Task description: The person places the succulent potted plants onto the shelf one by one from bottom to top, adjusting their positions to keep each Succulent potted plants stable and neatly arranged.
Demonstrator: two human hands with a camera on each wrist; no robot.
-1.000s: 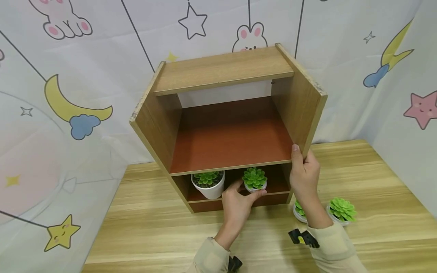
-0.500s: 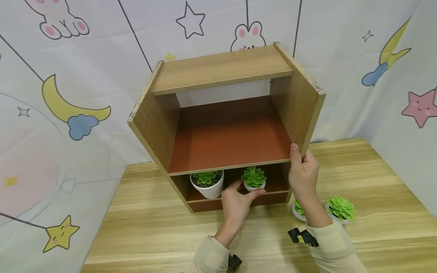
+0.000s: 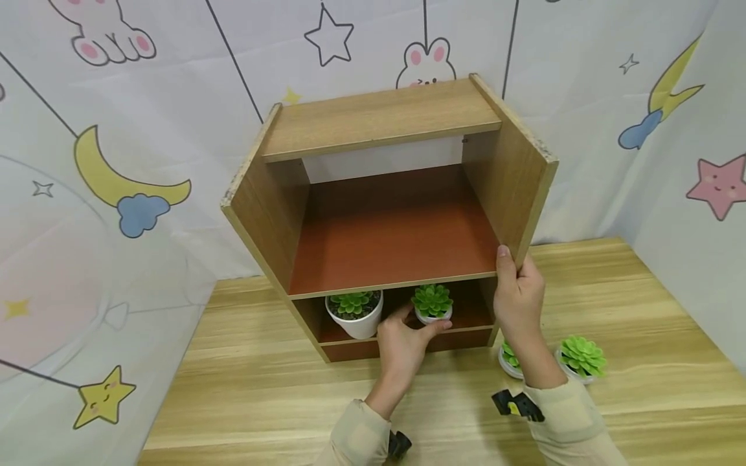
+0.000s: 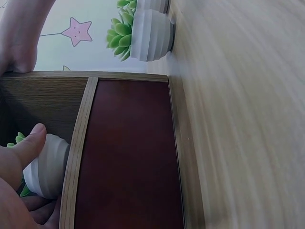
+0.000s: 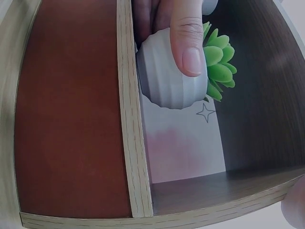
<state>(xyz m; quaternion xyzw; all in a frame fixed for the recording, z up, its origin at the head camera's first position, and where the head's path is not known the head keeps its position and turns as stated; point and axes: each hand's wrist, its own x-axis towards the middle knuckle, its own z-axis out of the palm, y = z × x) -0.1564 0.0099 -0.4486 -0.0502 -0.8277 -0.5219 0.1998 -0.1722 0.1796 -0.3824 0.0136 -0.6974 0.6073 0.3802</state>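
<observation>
The upper compartment [image 3: 402, 233] of the wooden cabinet [image 3: 379, 123] admits a hand from the front. Below, the left-hand grip [image 3: 402, 346], a small succulent [image 3: 432, 301] and a larger white-potted succulent [image 3: 357, 323] block the lower compartment's [image 3: 472, 310] middle and left; its right gap's depth is hard to judge. A hand could pass by the tabletop's [image 3: 227, 395] left edge; toward the right edge, the right-hand grip [image 3: 520, 298] and two potted succulents [image 3: 583, 357] obstruct.

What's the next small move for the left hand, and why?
Probably loosen the left hand and ease it off the small plant: its pot appears upright and seated on the lower shelf, beside the larger plant, while the right hand holds the cabinet side.
</observation>
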